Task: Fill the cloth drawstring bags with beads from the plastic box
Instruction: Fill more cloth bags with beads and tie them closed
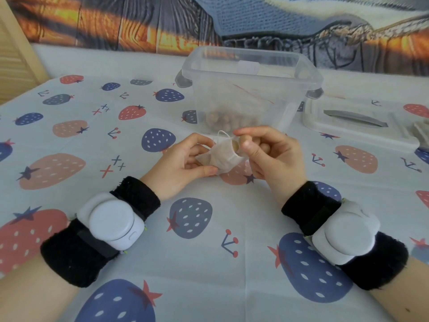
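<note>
My left hand grips one cloth bag; right hand pinches one bead at its mouth. One plastic box behind.

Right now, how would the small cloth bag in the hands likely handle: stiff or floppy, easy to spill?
Probably floppy: the cloth bag creases and sags between the left hand and right hand. Likely light, since fingertips alone carry it. Its mouth gapes, with a bead showing, so tipping it might spill.
</note>
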